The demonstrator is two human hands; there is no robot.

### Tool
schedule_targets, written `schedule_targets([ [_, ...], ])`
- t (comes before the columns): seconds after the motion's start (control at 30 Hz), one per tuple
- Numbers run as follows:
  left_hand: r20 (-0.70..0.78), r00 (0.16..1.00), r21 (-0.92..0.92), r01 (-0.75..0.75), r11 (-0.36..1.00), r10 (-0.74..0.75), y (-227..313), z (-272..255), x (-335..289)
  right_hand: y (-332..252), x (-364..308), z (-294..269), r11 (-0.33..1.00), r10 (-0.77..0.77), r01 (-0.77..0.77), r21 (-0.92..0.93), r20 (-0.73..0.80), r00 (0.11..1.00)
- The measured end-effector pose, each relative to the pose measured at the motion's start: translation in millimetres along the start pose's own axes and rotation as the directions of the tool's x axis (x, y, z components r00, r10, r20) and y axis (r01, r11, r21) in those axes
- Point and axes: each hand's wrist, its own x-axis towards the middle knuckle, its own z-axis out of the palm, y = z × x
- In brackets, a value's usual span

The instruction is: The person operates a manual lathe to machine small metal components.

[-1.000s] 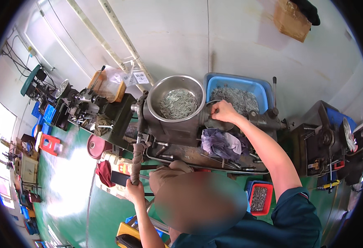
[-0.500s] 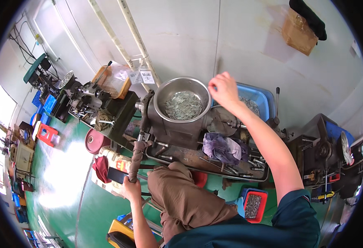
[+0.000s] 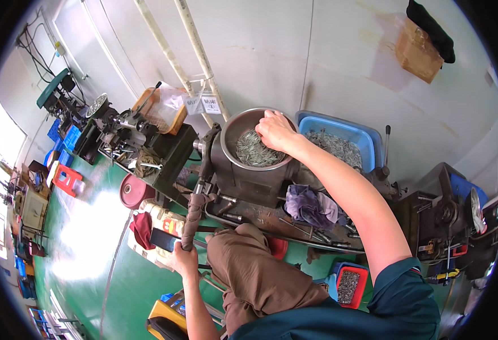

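Observation:
A round steel bowl holding many thin metal pins sits on top of a grey machine head. My right hand is over the bowl's right side, fingers curled together just above the pins; whatever they hold is hidden. Lower left, my left hand is closed around the bottom end of a cloth-wrapped lever on the machine's left side. To the right of the bowl, a blue bin contains more small metal pieces. A purple rag lies on the machine bed.
Metal tools and rods lie in the machine's tray. A red bin of small parts stands on the green floor below. A dark phone rests beside the lever. Other machines stand left and right.
My right hand has moved left and down, from above the blue bin's edge to over the bowl's pins. My left hand stays on the lever. The whole view has shifted slightly.

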Motion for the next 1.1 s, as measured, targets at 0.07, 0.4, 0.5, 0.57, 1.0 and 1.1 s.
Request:
schedule_targets([
  [0.07, 0.033, 0.999, 0.007, 0.025, 1.0, -0.025, 2, -1, 0, -1, 1, -2, 0.999, -0.002, 0.005, -0.04, 0.059, 0.998],
  [0.4, 0.039, 0.999, 0.007, -0.003, 1.0, 0.003, 1, 1, 1, 13, -21, -42, 0.962, 0.225, -0.198, 0.19, -0.132, 0.965],
  [0.5, 0.053, 0.998, 0.004, 0.025, 1.0, -0.025, 2, 0, 1, 41, -50, -46, 0.931, 0.353, -0.283, 0.231, -0.373, 0.858],
  [0.57, 0.034, 0.999, 0.023, 0.029, 0.999, -0.029, 1, -1, 1, 53, -72, -43, 0.857, 0.473, -0.376, 0.353, -0.247, 0.846],
  [1.0, 0.024, 0.999, 0.066, -0.045, 0.997, 0.043, 0, 3, -1, 47, -149, 34, 0.768, 0.461, -0.486, 0.418, 0.166, 0.872],
  [1.1, 0.038, 0.998, 0.044, -0.053, 0.998, 0.051, 0, 2, -1, 47, -149, 34, 0.771, 0.438, -0.462, 0.437, 0.162, 0.884],
])
